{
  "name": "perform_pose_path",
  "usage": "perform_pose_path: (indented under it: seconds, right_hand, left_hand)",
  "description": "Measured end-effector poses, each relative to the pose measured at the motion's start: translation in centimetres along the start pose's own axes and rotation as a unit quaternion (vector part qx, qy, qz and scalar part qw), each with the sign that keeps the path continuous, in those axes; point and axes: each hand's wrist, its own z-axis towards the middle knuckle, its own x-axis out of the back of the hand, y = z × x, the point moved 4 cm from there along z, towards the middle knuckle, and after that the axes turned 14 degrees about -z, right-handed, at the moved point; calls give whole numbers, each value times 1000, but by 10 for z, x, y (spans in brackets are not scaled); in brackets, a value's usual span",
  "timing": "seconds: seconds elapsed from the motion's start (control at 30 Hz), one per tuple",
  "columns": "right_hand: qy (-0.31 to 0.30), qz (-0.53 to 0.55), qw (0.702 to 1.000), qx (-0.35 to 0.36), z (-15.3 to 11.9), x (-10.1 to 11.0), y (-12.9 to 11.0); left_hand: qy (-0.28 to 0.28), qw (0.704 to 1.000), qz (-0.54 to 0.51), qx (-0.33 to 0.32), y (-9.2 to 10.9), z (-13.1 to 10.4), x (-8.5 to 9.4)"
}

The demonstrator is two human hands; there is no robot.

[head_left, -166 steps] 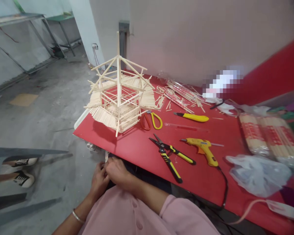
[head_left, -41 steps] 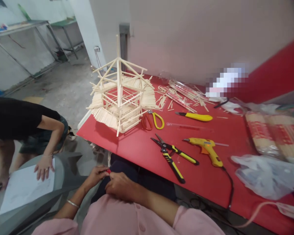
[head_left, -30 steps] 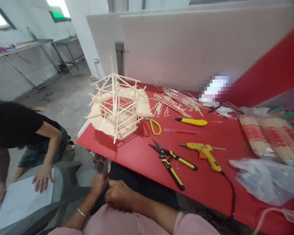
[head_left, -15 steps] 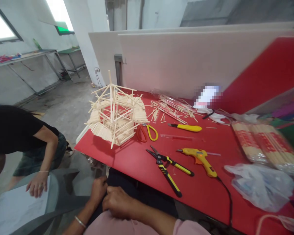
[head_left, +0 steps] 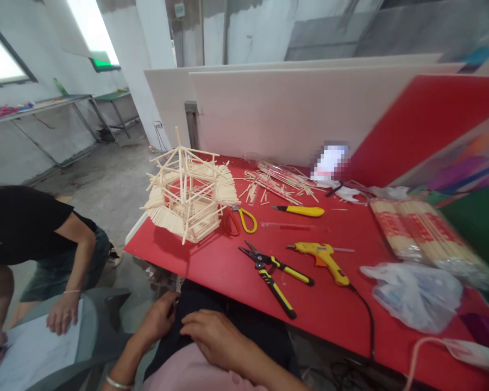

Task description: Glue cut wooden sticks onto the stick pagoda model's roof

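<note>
My left hand (head_left: 161, 316) rests by my thigh below the table's front edge, fingers loosely curled with a gap at the thumb. Across my lap lies my right hand (head_left: 209, 332), its fingers loosely stretched out and holding nothing. A pavilion-like stick model (head_left: 185, 201) stands at the table's left end. Scissors (head_left: 241, 220) with red and yellow handles lie beside it. In front are black-and-yellow pliers (head_left: 269, 271), slightly spread. A yellow glue gun (head_left: 321, 255) lies right of them, and a yellow utility knife (head_left: 301, 210) farther back.
Loose sticks (head_left: 277, 182) lie at the back of the red table (head_left: 212, 271). Stick bundles (head_left: 424, 231) and a plastic bag (head_left: 418, 296) occupy the right side. The glue gun's cord (head_left: 369, 315) runs over the front edge. At left, a co-worker (head_left: 36, 233) leans over paper (head_left: 41, 342).
My hands have moved slightly apart, and my right fingers have loosened. The view has shifted a little. The co-worker's other hand now shows on the paper with a dark pen-like object.
</note>
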Motion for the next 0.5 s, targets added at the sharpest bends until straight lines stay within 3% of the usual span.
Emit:
perform_pose_path:
  seconds: [0.1, 0.2, 0.33, 0.5]
  right_hand:
    - [54, 42, 991, -117, -14, 17, 5]
    - [126, 82, 962, -229, -23, 39, 12]
    - [217, 60, 946, -233, -15, 78, 21]
    - [329, 22, 917, -225, 7, 112, 44]
  left_hand:
    - [51, 996, -43, -57, 22, -9, 16]
    - [157, 984, -39, -70, 43, -13, 34]
    - [301, 941, -72, -139, 71, -4, 59]
    - [432, 874, -111, -194, 95, 34, 80]
